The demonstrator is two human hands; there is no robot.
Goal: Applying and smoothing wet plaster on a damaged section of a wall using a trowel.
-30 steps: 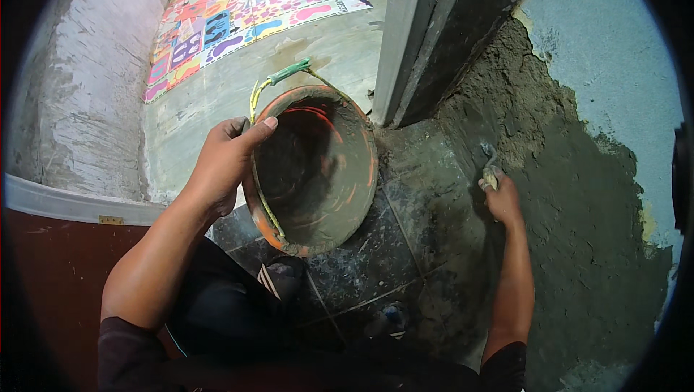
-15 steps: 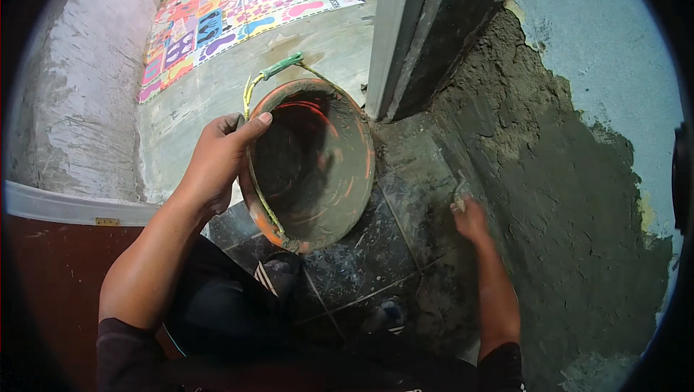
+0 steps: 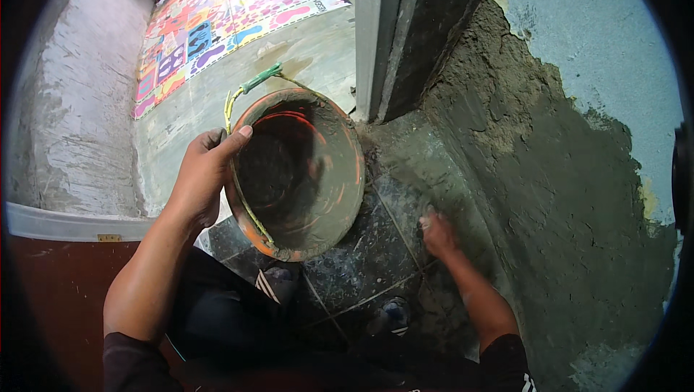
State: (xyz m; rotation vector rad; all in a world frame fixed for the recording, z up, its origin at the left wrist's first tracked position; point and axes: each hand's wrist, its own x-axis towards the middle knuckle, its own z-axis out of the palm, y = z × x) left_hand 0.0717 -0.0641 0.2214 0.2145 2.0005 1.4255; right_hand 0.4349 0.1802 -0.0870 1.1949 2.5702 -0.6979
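My left hand (image 3: 215, 168) is closed on the left rim of an orange bucket (image 3: 329, 197), its thumb over the edge. The bucket is tilted so its inside faces me, coated with grey mortar; its bottom lies in shadow. A yellow rope handle with a green grip (image 3: 262, 78) hangs over its far-left side. To the right, low over the floor, my right hand (image 3: 439, 234) is closed round the handle of a trowel (image 3: 413, 184), whose blade is smeared by motion. Beside that hand, wet grey mortar (image 3: 578, 240) covers the lower wall.
A grey door frame (image 3: 383, 45) stands beyond the bucket. Dark tiles (image 3: 354, 269) lie under my feet. A colourful footprint mat (image 3: 238, 16) is on the far floor. At left are a rough grey wall (image 3: 79, 96) and a brown panel (image 3: 65, 283). Pale blue paint (image 3: 585, 38) tops the mortar.
My right hand has moved left and slightly down with the trowel, away from the wall's foot toward the bucket. The bucket and left hand sit slightly further left and lower in view.
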